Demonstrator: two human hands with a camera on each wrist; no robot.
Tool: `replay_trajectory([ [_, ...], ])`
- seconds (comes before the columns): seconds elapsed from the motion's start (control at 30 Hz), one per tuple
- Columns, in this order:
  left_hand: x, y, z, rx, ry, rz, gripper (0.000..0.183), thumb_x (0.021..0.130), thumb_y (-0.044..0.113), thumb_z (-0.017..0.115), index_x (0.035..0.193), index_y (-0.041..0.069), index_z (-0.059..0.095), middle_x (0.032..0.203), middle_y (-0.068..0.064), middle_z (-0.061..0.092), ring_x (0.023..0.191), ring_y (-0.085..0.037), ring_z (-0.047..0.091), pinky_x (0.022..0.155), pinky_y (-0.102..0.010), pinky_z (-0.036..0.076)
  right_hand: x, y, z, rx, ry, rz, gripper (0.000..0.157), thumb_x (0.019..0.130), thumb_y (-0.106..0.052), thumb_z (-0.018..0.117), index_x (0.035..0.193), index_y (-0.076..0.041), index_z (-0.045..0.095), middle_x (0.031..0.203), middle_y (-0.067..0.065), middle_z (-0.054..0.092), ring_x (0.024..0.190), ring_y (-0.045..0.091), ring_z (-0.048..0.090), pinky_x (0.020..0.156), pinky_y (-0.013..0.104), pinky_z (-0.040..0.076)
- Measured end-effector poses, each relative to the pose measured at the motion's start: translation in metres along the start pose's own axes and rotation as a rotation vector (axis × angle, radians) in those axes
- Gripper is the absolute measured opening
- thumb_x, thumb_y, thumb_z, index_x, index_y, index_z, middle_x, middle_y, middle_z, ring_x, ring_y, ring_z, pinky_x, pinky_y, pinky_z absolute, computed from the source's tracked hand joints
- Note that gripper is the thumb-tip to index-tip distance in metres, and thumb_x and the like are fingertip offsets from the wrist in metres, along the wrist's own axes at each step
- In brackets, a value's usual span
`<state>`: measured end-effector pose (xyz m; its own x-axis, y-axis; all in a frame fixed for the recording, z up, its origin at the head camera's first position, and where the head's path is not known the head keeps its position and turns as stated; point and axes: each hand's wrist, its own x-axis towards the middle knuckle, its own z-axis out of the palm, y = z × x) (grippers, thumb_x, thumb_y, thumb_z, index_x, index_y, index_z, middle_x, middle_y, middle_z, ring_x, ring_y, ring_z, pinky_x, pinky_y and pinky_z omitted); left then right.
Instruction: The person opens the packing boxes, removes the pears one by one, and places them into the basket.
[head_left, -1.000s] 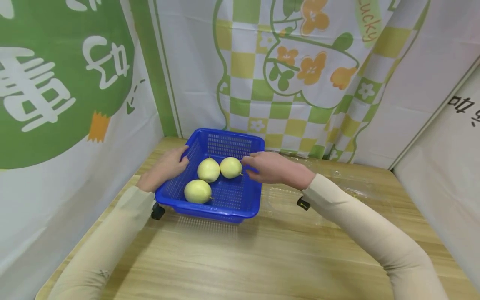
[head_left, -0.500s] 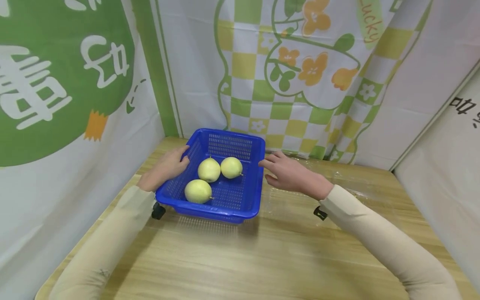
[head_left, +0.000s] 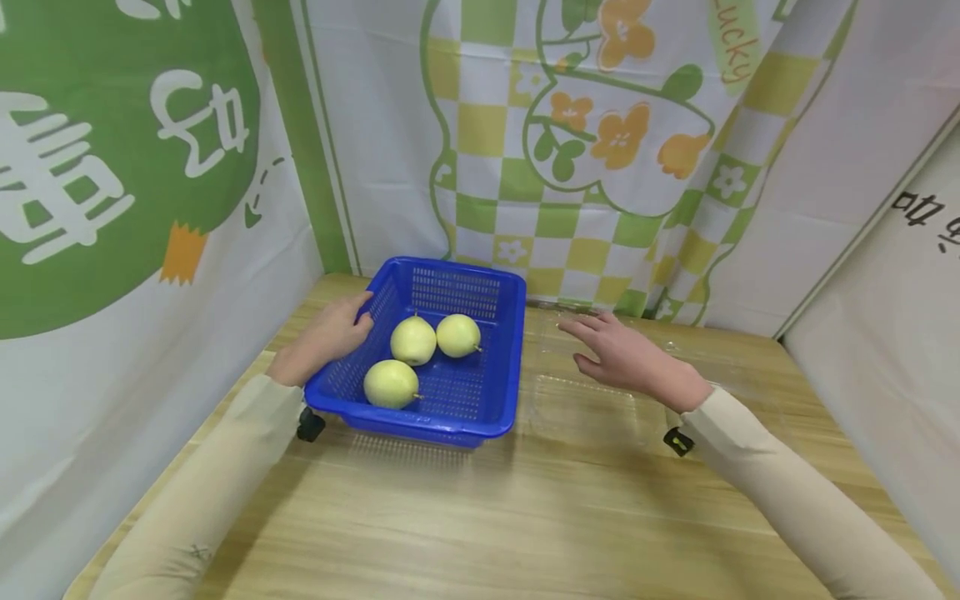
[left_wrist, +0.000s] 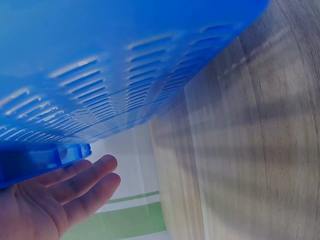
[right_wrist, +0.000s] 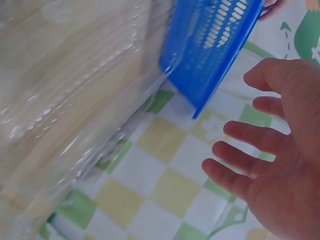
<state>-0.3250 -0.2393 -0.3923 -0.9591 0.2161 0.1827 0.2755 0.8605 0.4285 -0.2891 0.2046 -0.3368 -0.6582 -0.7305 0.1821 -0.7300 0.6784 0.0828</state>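
A blue plastic basket (head_left: 420,423) with slotted walls stands at the back left of the table, with three yellow-green pears (head_left: 412,340) inside. My left hand (head_left: 324,340) rests on its left rim, the thumb over the inner side. In the left wrist view its fingers (left_wrist: 82,182) stretch past the rim (left_wrist: 75,154), relaxed and uncurled. Right of the basket my right hand (head_left: 626,357) hovers over a clear plastic container (head_left: 585,404), its fingers spread loosely. Nothing lies in the right palm (right_wrist: 285,195) in the right wrist view.
The wooden table (head_left: 420,525) reaches toward me in front of the basket. A printed cloth (head_left: 480,217) hangs right behind the basket, and a white-and-green sheet (head_left: 285,242) walls in the left side. More clear plastic (head_left: 720,367) lies to the right.
My right hand has drawn out of the basket, crossed its right rim and moved right over the clear container. The left hand, basket and pears have stayed in place.
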Motion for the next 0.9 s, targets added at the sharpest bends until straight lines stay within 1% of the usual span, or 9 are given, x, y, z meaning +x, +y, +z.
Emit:
replay_trajectory([
  [0.13, 0.001, 0.001, -0.001, -0.001, -0.005, -0.006, 0.054, 0.094, 0.019, 0.038, 0.142, -0.003, 0.029, 0.139, -0.027, 0.039, 0.127, -0.043, 0.037, 0.105, -0.054, 0.03, -0.014, 0.013, 0.002, 0.017, -0.037, 0.053, 0.056, 0.09, -0.024, 0.054, 0.142, -0.013, 0.037, 0.136, 0.013, 0.048, 0.118, 0.036, 0.045, 0.097, 0.051, 0.038],
  [0.3, 0.002, 0.002, -0.003, 0.001, -0.014, 0.0, 0.053, 0.094, 0.018, 0.037, 0.142, -0.004, 0.029, 0.138, -0.028, 0.04, 0.126, -0.044, 0.038, 0.105, -0.054, 0.03, -0.03, 0.029, 0.004, 0.048, -0.092, 0.134, 0.064, 0.09, -0.027, 0.055, 0.147, -0.016, 0.027, 0.14, 0.016, 0.042, 0.124, 0.039, 0.039, 0.101, 0.057, 0.03],
  [0.37, 0.001, 0.002, -0.003, 0.002, -0.013, 0.007, 0.053, 0.094, 0.017, 0.037, 0.142, -0.005, 0.029, 0.138, -0.029, 0.04, 0.126, -0.044, 0.038, 0.105, -0.053, 0.029, -0.036, 0.035, 0.004, 0.052, -0.123, 0.173, 0.066, 0.09, -0.027, 0.055, 0.147, -0.015, 0.024, 0.14, 0.019, 0.039, 0.125, 0.042, 0.036, 0.101, 0.059, 0.028],
  [0.43, 0.001, 0.002, -0.003, 0.002, -0.01, 0.01, 0.053, 0.094, 0.017, 0.037, 0.141, -0.005, 0.029, 0.138, -0.028, 0.04, 0.126, -0.043, 0.038, 0.105, -0.053, 0.029, -0.042, 0.039, 0.004, 0.057, -0.146, 0.201, 0.067, 0.089, -0.025, 0.056, 0.147, -0.012, 0.024, 0.14, 0.022, 0.038, 0.126, 0.044, 0.034, 0.101, 0.061, 0.026],
  [0.57, 0.0, 0.003, -0.003, 0.001, -0.01, 0.008, 0.053, 0.094, 0.017, 0.037, 0.141, -0.005, 0.029, 0.138, -0.028, 0.039, 0.126, -0.044, 0.037, 0.105, -0.053, 0.029, -0.056, 0.048, 0.005, 0.068, -0.206, 0.271, 0.07, 0.089, -0.024, 0.056, 0.146, -0.005, 0.021, 0.139, 0.029, 0.034, 0.125, 0.051, 0.031, 0.099, 0.064, 0.027],
  [0.7, 0.0, 0.001, -0.002, 0.001, -0.003, 0.005, 0.053, 0.094, 0.017, 0.037, 0.142, -0.005, 0.029, 0.138, -0.029, 0.039, 0.126, -0.044, 0.037, 0.105, -0.053, 0.029, -0.069, 0.054, 0.004, 0.118, -0.267, 0.354, 0.073, 0.089, -0.025, 0.056, 0.147, -0.006, 0.016, 0.136, 0.037, 0.031, 0.121, 0.059, 0.029, 0.093, 0.068, 0.03],
  [0.8, 0.0, 0.0, -0.001, 0.003, -0.001, 0.0, 0.053, 0.095, 0.018, 0.037, 0.142, -0.004, 0.029, 0.138, -0.028, 0.039, 0.127, -0.043, 0.037, 0.105, -0.053, 0.029, -0.077, 0.057, 0.003, 0.14, -0.31, 0.395, 0.071, 0.088, -0.024, 0.055, 0.146, -0.004, 0.019, 0.135, 0.04, 0.031, 0.12, 0.06, 0.03, 0.093, 0.067, 0.031],
  [0.9, 0.0, -0.001, 0.0, 0.005, -0.003, -0.003, 0.053, 0.095, 0.018, 0.037, 0.142, -0.004, 0.029, 0.138, -0.028, 0.039, 0.127, -0.043, 0.037, 0.105, -0.053, 0.029, -0.084, 0.061, 0.001, 0.126, -0.355, 0.395, 0.068, 0.086, -0.023, 0.056, 0.142, 0.001, 0.027, 0.132, 0.041, 0.035, 0.118, 0.057, 0.036, 0.094, 0.064, 0.034],
])
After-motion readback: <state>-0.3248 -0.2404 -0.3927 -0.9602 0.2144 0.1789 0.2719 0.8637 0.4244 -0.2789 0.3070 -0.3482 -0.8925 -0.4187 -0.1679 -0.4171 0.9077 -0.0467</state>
